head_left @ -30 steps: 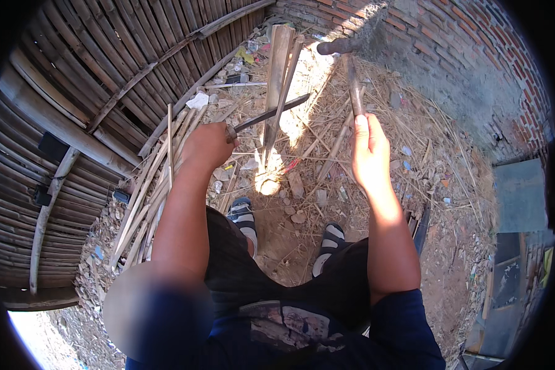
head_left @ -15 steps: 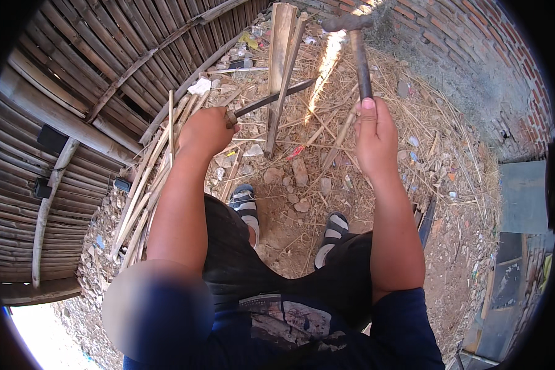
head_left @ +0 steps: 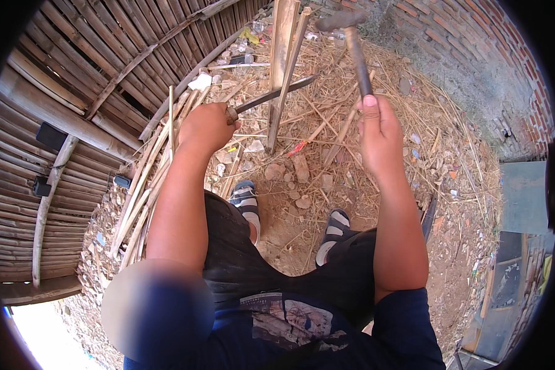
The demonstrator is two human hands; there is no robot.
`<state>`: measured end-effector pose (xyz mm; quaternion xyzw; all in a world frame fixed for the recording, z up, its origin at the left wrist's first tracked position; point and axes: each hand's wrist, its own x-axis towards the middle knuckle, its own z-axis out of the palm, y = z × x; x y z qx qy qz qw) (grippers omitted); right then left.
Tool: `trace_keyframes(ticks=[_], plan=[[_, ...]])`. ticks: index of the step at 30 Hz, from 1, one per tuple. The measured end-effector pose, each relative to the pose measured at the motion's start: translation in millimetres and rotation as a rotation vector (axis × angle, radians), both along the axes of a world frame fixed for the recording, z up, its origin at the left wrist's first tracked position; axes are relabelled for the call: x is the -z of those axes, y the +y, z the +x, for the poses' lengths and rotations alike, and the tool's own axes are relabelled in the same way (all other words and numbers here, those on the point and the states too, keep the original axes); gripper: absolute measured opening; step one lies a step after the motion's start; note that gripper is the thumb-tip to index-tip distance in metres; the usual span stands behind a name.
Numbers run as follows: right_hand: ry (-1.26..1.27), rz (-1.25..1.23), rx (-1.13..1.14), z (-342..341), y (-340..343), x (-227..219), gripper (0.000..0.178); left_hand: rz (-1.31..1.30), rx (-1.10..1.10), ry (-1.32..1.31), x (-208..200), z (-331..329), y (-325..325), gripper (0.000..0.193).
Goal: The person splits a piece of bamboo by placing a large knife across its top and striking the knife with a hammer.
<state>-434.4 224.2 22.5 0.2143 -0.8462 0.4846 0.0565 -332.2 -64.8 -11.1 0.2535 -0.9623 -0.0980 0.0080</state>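
Although the fisheye rim darkens every corner, the central work area reads clearly; the top of the upright bamboo stake is cut off at the upper edge, and the person's lap and lower body hide the ground directly beneath. Part of the lower left is blurred and cannot be read. Along the left side runs a wall of bamboo slats, with loose split strips leaning against its foot; a brick wall closes the upper right. Open room lies between them on the dirt ground, strewn with straw, stones and chips, where two sandalled feet stand apart. Left hand is clenched round the handle of a dark-bladed knife, whose blade reaches up and right to lie across the stake, touching it. Right hand is clenched round the lower shaft of a hammer, held raised, its head above and just right of the stake, apart from both blade and stake.
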Motion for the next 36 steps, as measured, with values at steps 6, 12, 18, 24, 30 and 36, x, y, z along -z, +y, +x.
trace_keyframes(ticks=[6, 12, 18, 24, 30, 36], plan=[[-0.101, 0.511, -0.068, -4.1, -14.9, 32.8, 0.047, 0.014, -0.01, -0.009, -1.1, -3.7, 0.2, 0.04], [-0.23, 0.344, -0.088, -17.7, -11.4, 42.4, 0.047, 0.01, -0.028, -0.011, 0.2, -3.2, 0.5, 0.042], [0.052, -0.088, 0.018, -3.0, -11.7, 13.7, 0.043, 0.003, -0.005, -0.02, 2.2, -1.6, -5.5, 0.041], [-0.035, 0.515, -0.069, -16.0, -22.5, 69.8, 0.041, 0.005, -0.006, -0.043, -8.8, -3.1, 3.9, 0.041], [-0.151, 0.382, -0.034, -15.1, -13.4, 36.5, 0.045, 0.009, -0.026, -0.037, -0.7, -0.2, 0.2, 0.04], [0.051, -0.117, 0.042, -4.6, -4.5, 6.6, 0.042, 0.016, -0.024, -0.021, -3.1, -0.4, -2.6, 0.037]])
